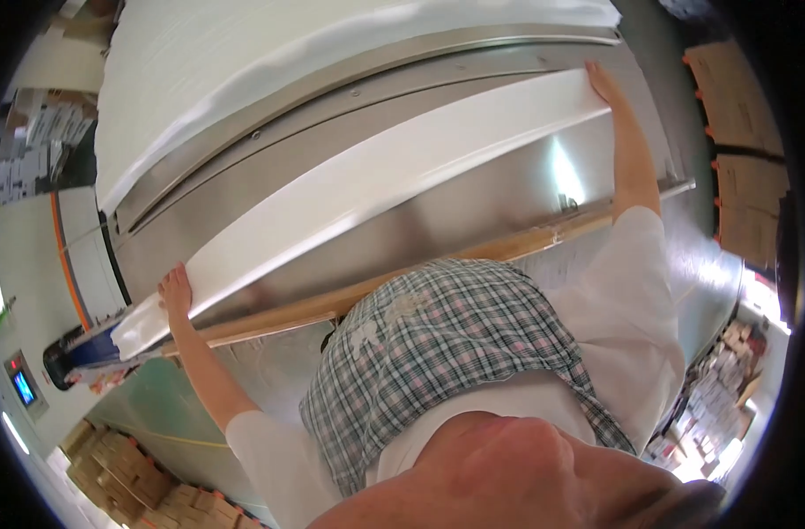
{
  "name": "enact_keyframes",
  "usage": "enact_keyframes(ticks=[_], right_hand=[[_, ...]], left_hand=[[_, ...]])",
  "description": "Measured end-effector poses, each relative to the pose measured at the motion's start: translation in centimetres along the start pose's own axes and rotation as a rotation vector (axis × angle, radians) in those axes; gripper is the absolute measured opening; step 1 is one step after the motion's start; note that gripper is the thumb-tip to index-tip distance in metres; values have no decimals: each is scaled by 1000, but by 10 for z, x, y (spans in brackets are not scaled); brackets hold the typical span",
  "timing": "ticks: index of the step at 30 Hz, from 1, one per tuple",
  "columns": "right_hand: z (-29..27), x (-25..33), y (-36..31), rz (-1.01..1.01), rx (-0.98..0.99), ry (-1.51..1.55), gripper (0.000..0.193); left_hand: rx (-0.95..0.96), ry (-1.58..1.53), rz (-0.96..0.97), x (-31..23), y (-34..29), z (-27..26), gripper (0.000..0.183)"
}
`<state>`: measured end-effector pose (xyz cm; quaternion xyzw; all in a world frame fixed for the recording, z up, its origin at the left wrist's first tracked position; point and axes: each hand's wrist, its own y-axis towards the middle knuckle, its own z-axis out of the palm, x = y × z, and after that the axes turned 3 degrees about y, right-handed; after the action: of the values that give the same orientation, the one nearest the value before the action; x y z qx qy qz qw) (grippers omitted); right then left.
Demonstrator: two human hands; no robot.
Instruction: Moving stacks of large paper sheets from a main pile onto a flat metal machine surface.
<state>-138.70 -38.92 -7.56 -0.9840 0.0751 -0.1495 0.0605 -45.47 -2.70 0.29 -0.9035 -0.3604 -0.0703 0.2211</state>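
A long white folded strip of sheet material (376, 176) stretches across the steel tabletop (402, 231) in front of me. It runs aslant, from near left to far right. My left hand (176, 289) grips it close to its left end, and a short crumpled length sticks out past that hand. With the arm reached far out, my right hand (602, 84) holds the strip's right end. The undersides of both hands are hidden. Beyond the strip, a broad white layered sheet (288, 66) lies behind a raised metal bar (354, 78).
A wooden edge (297, 310) lines the table's near side, close to my checked apron (447, 326). Cardboard boxes stand on the right (742, 97) and at the lower left (120, 463). A wall panel with a lit screen (23, 386) is at far left.
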Motion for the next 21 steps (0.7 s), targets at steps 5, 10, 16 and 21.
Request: enact_keyframes(ticks=[5,10,16,21], right_hand=[[9,13,-6,-92,136,60,57],[8,54,-49,-221,315,-83,58],[27,118,-118,-527,483,-56,53],[38,195,-188,-735,685,114,41]], left_hand=[[63,82,12,24,11,6,61],[-355,475,104,62,24,24,37],[-808,329,207,3,-61,45,41],[-782,-356,224,-57,-151,45,47]])
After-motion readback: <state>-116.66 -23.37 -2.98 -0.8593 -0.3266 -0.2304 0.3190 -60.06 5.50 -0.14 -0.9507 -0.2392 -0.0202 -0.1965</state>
